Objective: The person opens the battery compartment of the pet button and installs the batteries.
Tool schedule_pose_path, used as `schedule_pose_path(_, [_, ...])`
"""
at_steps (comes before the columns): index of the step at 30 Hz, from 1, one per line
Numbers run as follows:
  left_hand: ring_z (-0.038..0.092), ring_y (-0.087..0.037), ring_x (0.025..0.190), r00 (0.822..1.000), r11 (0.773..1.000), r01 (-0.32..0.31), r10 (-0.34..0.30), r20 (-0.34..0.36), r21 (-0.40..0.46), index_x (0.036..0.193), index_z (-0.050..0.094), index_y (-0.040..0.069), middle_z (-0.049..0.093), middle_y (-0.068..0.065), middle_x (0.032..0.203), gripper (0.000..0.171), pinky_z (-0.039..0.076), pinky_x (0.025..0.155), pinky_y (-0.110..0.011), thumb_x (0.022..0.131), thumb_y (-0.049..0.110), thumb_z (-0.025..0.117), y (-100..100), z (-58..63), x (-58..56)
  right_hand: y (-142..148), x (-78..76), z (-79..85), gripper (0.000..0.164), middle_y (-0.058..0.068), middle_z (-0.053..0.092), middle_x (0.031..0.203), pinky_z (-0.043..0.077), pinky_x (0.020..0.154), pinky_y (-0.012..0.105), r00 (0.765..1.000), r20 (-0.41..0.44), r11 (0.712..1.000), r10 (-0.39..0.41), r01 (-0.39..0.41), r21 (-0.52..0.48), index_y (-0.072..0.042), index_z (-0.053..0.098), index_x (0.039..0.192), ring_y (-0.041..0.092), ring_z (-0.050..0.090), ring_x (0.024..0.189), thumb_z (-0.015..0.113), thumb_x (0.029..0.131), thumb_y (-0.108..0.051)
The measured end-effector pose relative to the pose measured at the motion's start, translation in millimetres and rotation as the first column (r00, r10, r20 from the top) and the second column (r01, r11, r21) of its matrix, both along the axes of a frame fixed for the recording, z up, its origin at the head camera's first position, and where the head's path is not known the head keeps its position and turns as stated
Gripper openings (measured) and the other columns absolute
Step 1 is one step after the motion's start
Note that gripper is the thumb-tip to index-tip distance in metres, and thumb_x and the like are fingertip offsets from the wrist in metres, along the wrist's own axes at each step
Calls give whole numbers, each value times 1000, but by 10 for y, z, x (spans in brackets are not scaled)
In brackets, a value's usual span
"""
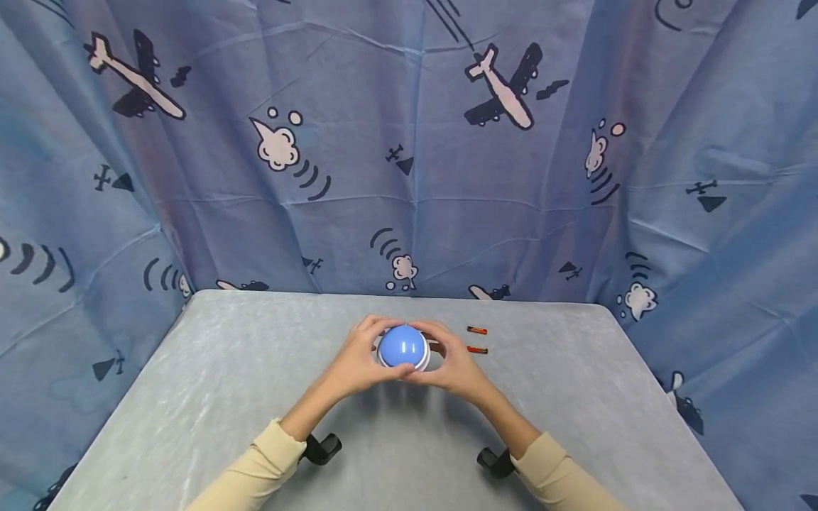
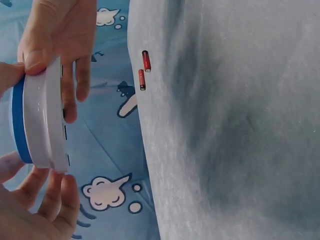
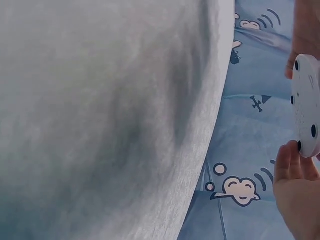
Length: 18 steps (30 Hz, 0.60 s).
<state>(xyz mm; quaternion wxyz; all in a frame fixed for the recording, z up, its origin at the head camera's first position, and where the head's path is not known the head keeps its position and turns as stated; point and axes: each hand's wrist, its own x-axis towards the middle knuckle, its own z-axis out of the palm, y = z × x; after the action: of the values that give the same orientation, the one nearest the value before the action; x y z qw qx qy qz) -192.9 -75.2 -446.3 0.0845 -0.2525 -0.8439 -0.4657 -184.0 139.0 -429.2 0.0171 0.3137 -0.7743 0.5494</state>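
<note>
Both hands hold a round push button with a blue dome (image 1: 402, 345) and a white base (image 2: 42, 117) up over the table. My left hand (image 1: 362, 358) grips its left side, thumb at the near edge and fingers round the far side. Opposite it, my right hand (image 1: 455, 360) grips the right side the same way, the two thumbs meeting in front. In the right wrist view the white underside (image 3: 306, 107) shows, with several black round feet. Two red and black batteries (image 1: 476, 330) lie on the table just right of the right hand.
A pale grey cloth covers the table (image 1: 255, 397). Behind it and at both sides hangs a blue curtain (image 1: 358, 163) printed with planes and clouds. Black wrist mounts (image 1: 322, 449) sit below each forearm, close over the tabletop.
</note>
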Motion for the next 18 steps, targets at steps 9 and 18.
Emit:
schedule_pose_path(9, [61, -20, 96, 999, 997, -13, 10, 39, 79, 130, 65, 9, 57, -2, 117, 62, 58, 75, -39, 77, 30, 90, -11, 16, 49, 46, -16, -64, 80, 24, 50, 142, 46, 97, 60, 998, 21, 997, 65, -64, -48, 10, 47, 143, 41, 49, 128, 86, 74, 10])
schedule_pose_path(18, [57, -22, 107, 988, 998, -22, 13, 156, 58, 140, 58, 15, 56, -3, 126, 75, 55, 83, -40, 77, 42, 90, 44, 79, 118, 41, -12, -48, 77, 19, 54, 137, 46, 103, 48, 998, -17, 996, 61, -62, -67, 8, 53, 140, 33, 51, 125, 89, 72, 8])
